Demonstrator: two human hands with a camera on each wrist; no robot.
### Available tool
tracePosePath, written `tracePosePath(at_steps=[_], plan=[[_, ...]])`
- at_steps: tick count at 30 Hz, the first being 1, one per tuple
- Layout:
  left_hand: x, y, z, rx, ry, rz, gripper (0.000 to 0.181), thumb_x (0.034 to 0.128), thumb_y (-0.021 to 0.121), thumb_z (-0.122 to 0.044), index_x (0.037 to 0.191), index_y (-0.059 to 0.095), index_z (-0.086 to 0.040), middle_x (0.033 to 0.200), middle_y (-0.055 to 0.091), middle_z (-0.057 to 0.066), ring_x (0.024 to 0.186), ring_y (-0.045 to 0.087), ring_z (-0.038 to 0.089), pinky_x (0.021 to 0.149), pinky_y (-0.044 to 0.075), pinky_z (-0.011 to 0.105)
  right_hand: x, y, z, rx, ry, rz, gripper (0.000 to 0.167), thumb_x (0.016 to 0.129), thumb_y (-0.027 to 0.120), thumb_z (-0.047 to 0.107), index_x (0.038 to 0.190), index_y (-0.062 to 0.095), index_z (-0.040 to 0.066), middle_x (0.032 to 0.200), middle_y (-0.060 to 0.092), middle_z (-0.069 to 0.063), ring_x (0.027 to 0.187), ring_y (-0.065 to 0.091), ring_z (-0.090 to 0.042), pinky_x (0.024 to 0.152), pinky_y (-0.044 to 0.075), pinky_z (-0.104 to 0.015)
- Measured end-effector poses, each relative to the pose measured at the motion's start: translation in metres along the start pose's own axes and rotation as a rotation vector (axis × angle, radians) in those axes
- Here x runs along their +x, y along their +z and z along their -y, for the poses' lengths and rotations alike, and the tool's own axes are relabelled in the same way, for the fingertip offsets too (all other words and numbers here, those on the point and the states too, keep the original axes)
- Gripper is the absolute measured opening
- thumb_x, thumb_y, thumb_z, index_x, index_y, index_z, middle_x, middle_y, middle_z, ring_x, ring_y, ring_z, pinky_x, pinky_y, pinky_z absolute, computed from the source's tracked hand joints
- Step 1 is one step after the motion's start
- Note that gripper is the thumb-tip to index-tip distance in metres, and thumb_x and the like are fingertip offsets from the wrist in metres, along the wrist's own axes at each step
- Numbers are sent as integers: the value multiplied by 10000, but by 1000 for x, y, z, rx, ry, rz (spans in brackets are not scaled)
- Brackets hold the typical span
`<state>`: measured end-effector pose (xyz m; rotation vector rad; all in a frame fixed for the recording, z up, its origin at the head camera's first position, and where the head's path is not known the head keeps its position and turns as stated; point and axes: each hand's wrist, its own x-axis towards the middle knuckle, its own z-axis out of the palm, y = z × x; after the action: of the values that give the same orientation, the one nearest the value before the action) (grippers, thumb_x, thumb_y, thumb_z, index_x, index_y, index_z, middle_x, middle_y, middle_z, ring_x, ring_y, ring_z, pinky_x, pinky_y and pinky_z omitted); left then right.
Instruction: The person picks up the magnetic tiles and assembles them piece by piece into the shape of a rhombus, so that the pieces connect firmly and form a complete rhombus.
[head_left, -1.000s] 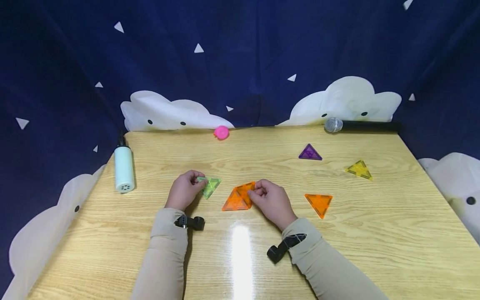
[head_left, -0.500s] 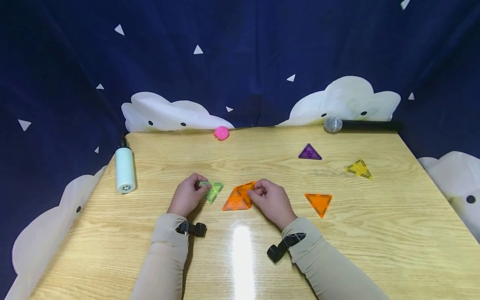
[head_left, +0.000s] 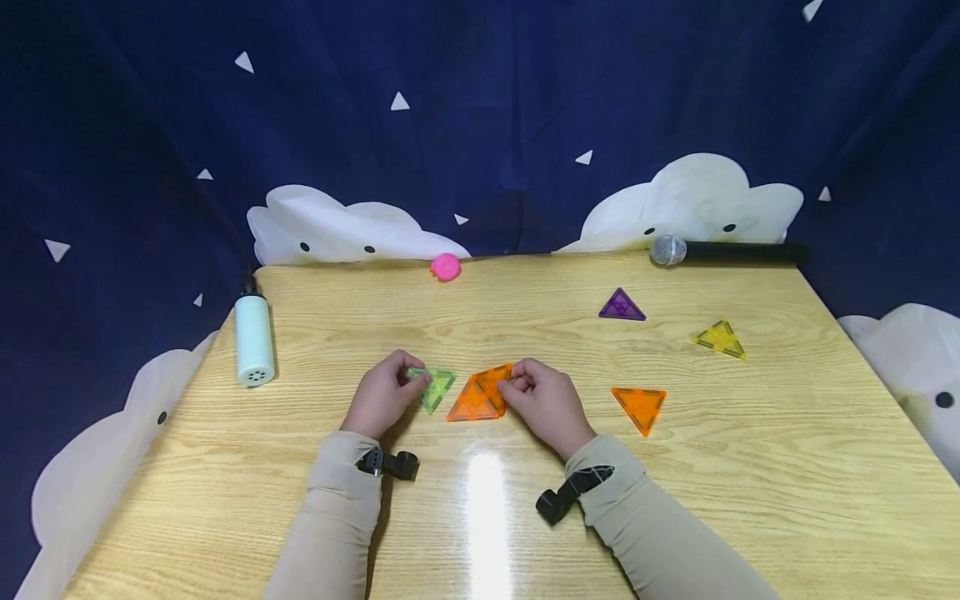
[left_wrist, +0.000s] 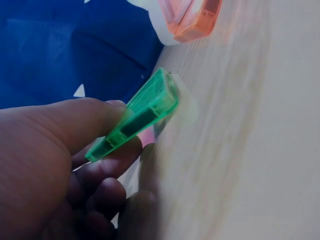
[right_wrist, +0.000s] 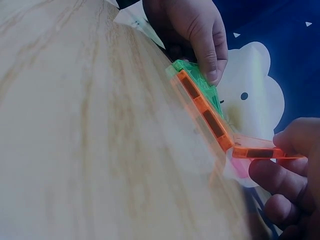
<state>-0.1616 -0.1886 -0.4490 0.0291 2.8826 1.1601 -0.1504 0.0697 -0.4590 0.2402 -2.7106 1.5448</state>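
Green triangular tile (head_left: 439,386) is pinched in the left hand (head_left: 382,396); the right hand (head_left: 547,404) pinches an orange triangular tile (head_left: 492,382), meeting a second orange tile (head_left: 473,406) edge to edge between the grips.

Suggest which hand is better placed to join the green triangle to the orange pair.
Probably the left hand: it pinches the green triangle beside the orange pair; the right hand pinches one of the pair.

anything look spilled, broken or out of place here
Nothing stands out: no spill or damage shows. The green tile is askew only because the left hand holds it tilted; the right hand likewise holds an orange tile angled.
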Motion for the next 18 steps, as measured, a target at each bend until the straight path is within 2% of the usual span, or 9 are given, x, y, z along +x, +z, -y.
tracePosePath(at_steps=[9,18], plan=[[-1,0,-2,11,20,42,220,933,725,-259,1084,657,-114,825,588,19,743,524,184,695,429,338,-1,0,0,-5,3,-1,131,922,727,255,935,675,135,755,645,61,656,561,-141,671,469,-315],[-2,1,-3,9,23,57,217,920,744,-275,1068,667,-136,838,630,2,737,541,170,686,447,328,0,1,-1,-23,-17,-15,129,909,738,243,917,673,132,752,646,65,653,559,-126,666,466,-307]])
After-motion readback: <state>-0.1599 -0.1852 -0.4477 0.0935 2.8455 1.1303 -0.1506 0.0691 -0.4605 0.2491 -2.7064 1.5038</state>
